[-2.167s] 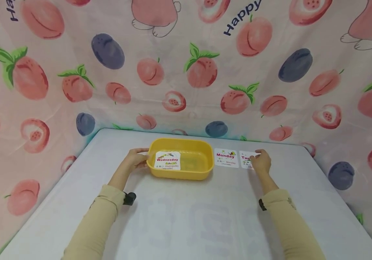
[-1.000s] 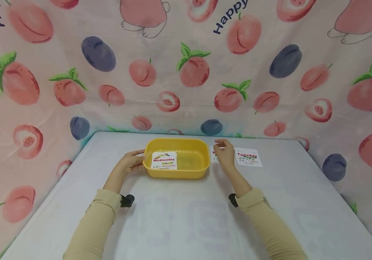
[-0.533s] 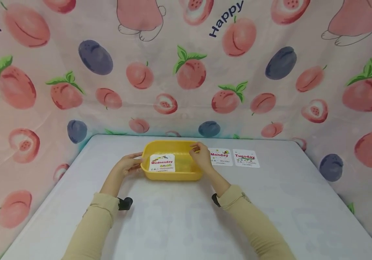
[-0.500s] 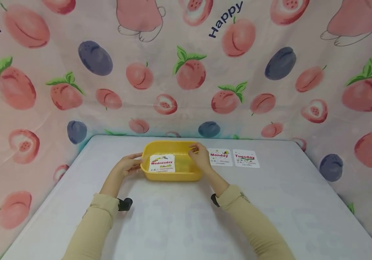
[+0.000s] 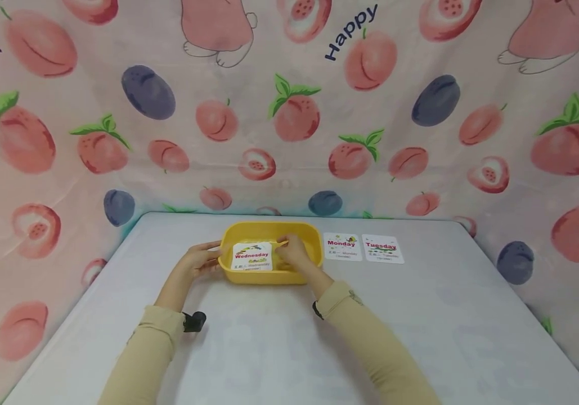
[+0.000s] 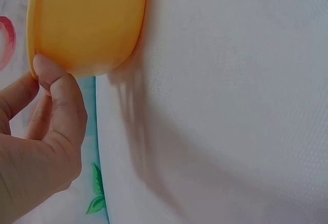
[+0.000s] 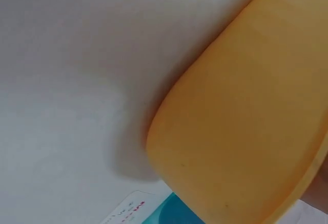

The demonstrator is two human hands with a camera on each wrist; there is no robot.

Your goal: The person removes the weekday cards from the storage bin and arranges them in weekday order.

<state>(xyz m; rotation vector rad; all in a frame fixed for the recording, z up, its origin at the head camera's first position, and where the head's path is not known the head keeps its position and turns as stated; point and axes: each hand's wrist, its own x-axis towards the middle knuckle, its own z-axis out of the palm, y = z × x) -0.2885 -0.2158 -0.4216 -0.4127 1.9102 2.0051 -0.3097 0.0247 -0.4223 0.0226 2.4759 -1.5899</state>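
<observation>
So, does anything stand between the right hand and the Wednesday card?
Nothing visible does. The right hand is inside the yellow tray, close to the right edge of the Wednesday card; whether they touch is unclear. The Monday card lies outside the tray.

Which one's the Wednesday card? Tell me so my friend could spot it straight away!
On the white table, find the yellow tub. Inside, at the left hand's end, is the Wednesday card. Unlike the Monday card and Tuesday card outside, it reads "Wednesday".
</observation>
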